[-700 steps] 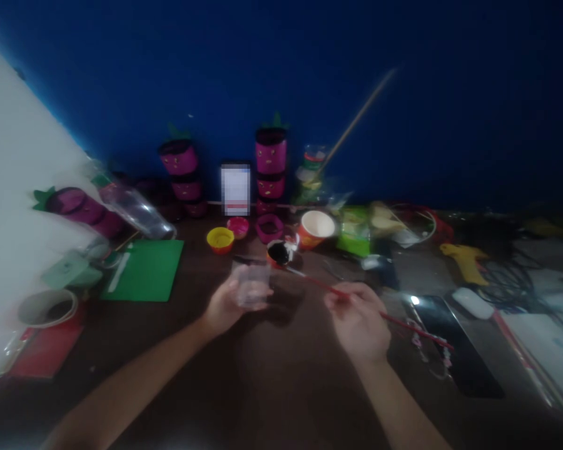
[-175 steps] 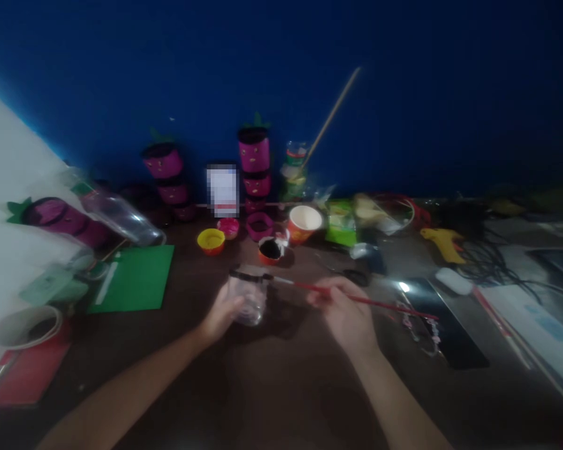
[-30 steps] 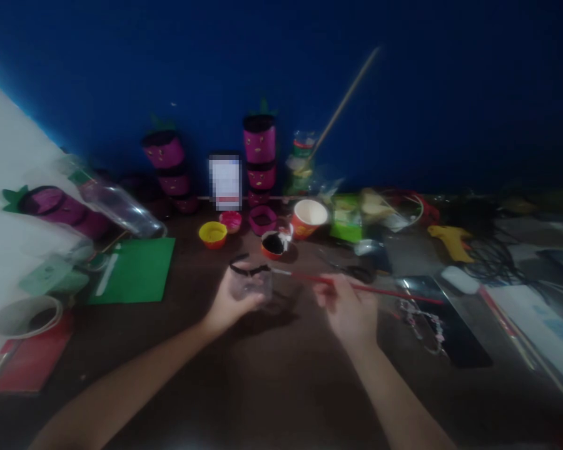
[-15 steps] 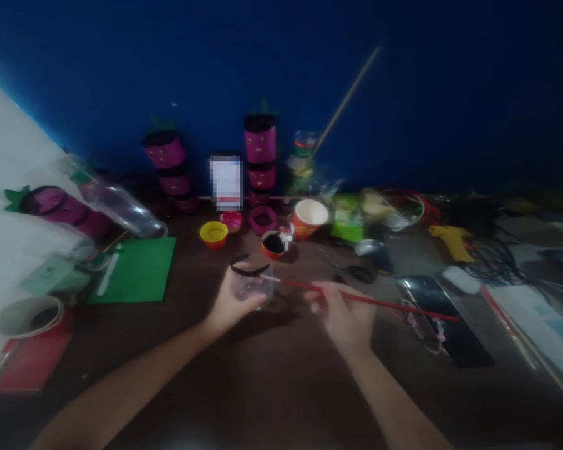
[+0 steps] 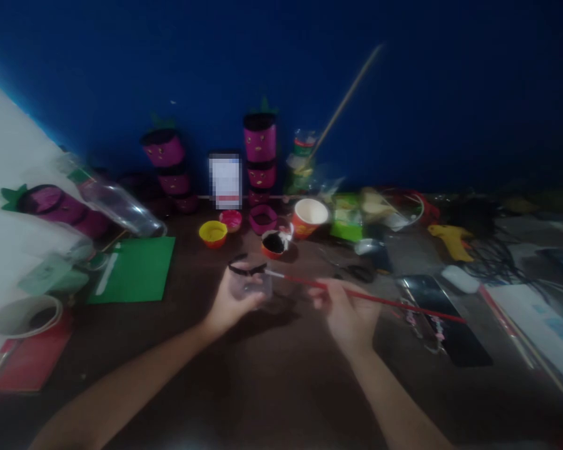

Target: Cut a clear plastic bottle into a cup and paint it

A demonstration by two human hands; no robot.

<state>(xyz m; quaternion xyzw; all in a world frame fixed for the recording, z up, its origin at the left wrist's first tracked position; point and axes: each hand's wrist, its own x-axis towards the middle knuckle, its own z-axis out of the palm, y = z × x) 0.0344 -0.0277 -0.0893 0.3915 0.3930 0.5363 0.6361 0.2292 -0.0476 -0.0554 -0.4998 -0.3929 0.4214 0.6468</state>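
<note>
My left hand (image 5: 232,303) is closed around a clear plastic cup (image 5: 249,286) with a black band along part of its rim. In my right hand (image 5: 344,312) is a long red paintbrush (image 5: 366,295), pinched near its middle. The brush tip points left and lies at or very near the black band; contact is too blurred to tell. Just beyond the cup stands a small orange cup of black paint (image 5: 273,243). A yellow paint cup (image 5: 213,234) and a pink paint cup (image 5: 230,220) stand behind my left hand.
A white and orange paper cup (image 5: 310,215) stands behind the paints. Purple face-decorated containers (image 5: 260,140) line the blue wall. Green card (image 5: 134,272) lies left; a dark phone (image 5: 445,319), scissors (image 5: 359,272) and a yellow glue gun (image 5: 451,240) lie right.
My right hand and the red paintbrush have shifted slightly to the right. My left hand keeps hold of the clear cup, nearly unmoved.
</note>
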